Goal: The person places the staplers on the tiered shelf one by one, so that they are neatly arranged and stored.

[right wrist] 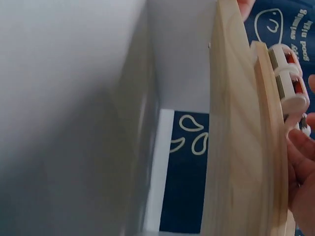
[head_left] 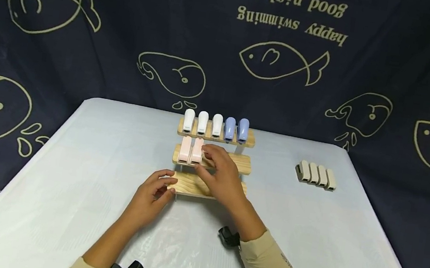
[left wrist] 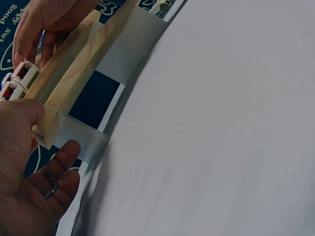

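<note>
A three-tier wooden display rack (head_left: 190, 185) stands in the middle of the table. At its left end my left hand (head_left: 149, 198) holds the lowest board, thumb at the near edge. In the left wrist view, two of its fingers (left wrist: 66, 160) stay loose below the board. My right hand (head_left: 223, 177) reaches over the middle tier. Its thumb and fingertips meet the right one of two small pink staplers (head_left: 197, 151), which sits upright beside another pink stapler (head_left: 185, 149). Part of that contact is hidden. The right wrist view shows fingers (right wrist: 300, 150) by the stapler's end.
On the top tier stand three white staplers (head_left: 202, 123) and two blue staplers (head_left: 236, 130). Several beige staplers (head_left: 317, 175) lie in a row at the table's right. A dark fish-printed cloth (head_left: 221, 88) hangs behind the white-covered table (head_left: 62, 204).
</note>
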`<state>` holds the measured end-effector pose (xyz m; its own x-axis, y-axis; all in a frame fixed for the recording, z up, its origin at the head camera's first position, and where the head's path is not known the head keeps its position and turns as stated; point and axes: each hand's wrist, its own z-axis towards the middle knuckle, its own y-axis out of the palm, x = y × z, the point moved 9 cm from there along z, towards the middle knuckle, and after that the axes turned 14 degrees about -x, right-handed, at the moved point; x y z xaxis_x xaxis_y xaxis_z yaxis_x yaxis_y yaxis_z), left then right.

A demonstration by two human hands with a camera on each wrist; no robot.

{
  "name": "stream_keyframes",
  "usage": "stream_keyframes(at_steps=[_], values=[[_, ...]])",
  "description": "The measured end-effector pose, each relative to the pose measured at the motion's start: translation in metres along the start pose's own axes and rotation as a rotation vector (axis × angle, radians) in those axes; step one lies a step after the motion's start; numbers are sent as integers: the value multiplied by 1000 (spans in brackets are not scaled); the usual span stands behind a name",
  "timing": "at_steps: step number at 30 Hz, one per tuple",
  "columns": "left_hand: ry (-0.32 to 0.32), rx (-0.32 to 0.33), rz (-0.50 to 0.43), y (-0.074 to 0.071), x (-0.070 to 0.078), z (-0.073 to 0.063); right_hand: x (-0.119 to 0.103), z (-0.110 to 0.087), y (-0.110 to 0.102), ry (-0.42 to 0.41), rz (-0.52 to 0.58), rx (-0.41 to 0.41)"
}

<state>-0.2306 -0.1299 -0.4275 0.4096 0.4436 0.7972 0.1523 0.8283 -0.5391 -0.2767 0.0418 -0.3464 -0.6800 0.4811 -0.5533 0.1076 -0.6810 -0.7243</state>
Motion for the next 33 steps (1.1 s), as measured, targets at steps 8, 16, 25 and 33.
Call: stream_keyframes(at_steps=[8,16,25,33], values=[[4,9,-7,-1,1,0,-9,-4,-26,-73,41,50],[-3,5,-15,-1,-1,0,1,-24,-78,-74,-16,218],[-10,-2,-24,1,-2,0,56,-75,-141,71,-119,337],[-5,5,-24,0,-2,-1,132,-128,-180,380,-184,270]])
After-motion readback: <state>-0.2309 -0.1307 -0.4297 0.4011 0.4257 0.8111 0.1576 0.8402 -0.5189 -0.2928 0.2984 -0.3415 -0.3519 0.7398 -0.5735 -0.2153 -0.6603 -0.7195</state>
